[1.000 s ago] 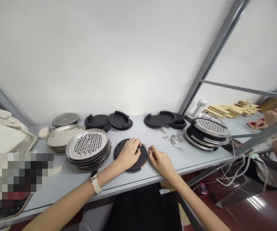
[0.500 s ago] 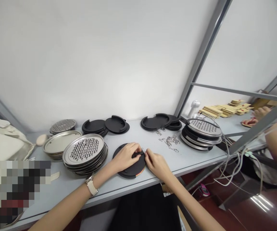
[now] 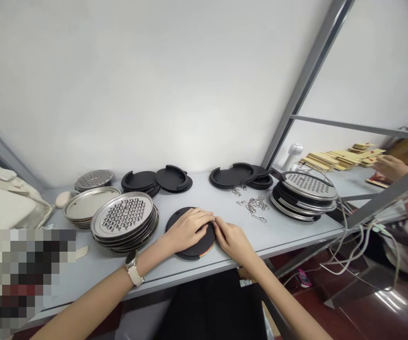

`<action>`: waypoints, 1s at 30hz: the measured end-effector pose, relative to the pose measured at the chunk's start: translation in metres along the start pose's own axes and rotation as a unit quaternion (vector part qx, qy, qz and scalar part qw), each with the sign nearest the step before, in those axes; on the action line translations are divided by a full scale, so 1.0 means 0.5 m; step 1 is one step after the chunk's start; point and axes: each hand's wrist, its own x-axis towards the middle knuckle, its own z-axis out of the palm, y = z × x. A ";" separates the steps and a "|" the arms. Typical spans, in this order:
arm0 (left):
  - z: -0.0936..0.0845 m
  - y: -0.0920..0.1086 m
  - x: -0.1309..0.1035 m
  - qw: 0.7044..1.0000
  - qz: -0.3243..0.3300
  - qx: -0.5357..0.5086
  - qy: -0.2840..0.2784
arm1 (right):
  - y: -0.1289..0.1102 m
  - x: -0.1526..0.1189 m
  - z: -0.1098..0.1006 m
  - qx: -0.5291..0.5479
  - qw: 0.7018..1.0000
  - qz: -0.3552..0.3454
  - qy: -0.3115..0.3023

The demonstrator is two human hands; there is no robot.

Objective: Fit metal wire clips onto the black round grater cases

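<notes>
A black round grater holder (image 3: 202,244) lies on the table in front of me, with a thin red-and-yellow strip showing at its lower right edge. My left hand (image 3: 189,229) rests across the holder, its fingers closed together toward the right rim and gripping there. At that same rim my right hand (image 3: 233,240) pinches a small metal clip (image 3: 213,220), mostly hidden by the fingertips. Loose wire clips (image 3: 257,205) are scattered beyond my right hand. Left of the holder stands a stack of round metal graters (image 3: 124,218).
Black holders lie by the wall, in a left group (image 3: 171,179) and a right group (image 3: 233,175). Graters in black holders (image 3: 306,196) are piled at right, near a metal frame post (image 3: 305,85) and hanging cables (image 3: 352,257). Beyond the frame, another person's hand (image 3: 391,166) works near wooden pieces (image 3: 342,158).
My fingers have drawn closer together at the holder's right rim, and the metal clip there is now more covered. The view has shifted slightly; the piles look the same.
</notes>
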 end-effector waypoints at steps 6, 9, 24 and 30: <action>0.000 0.003 0.001 1.000 -0.007 0.004 0.004 | -0.008 0.000 -0.003 0.010 1.000 0.014 0.006; 0.000 0.003 0.000 1.000 -0.010 0.008 0.004 | -0.010 -0.001 -0.003 0.018 1.000 0.010 0.018; 0.002 0.001 0.000 1.000 -0.007 0.022 0.004 | -0.011 -0.002 -0.006 0.032 0.999 -0.003 0.008; 0.004 -0.002 0.000 1.000 -0.004 0.029 0.006 | -0.003 -0.003 0.002 -0.002 1.000 0.016 0.018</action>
